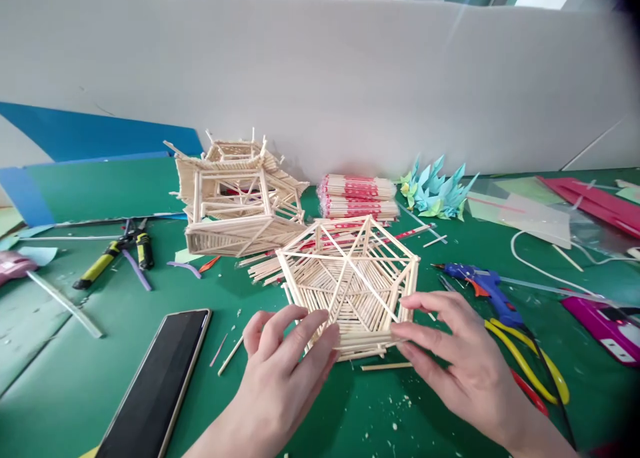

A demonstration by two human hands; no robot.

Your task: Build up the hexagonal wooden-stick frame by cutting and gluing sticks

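Note:
A hexagonal frame built of thin wooden sticks (346, 265) lies in front of me, with sticks crossing over its top like spokes and a floor of closely laid sticks. My left hand (293, 358) is at its near left corner, fingers bent and closed over the edge; the thumb is partly hidden. On the near right corner, my right hand (453, 358) pinches the frame between thumb and fingers, close to the end of a crossing stick. One loose stick (386, 366) lies just below the frame's near edge.
Behind stand a larger stick-built pavilion (235, 205), wrapped stick bundles (357, 197) and blue folded paper (437, 188). A blue glue gun (485, 288) and yellow-handled pliers (530, 358) lie right. Cutters (120, 251) and a phone (157, 385) lie left, and a pale partition (320, 85) rises behind.

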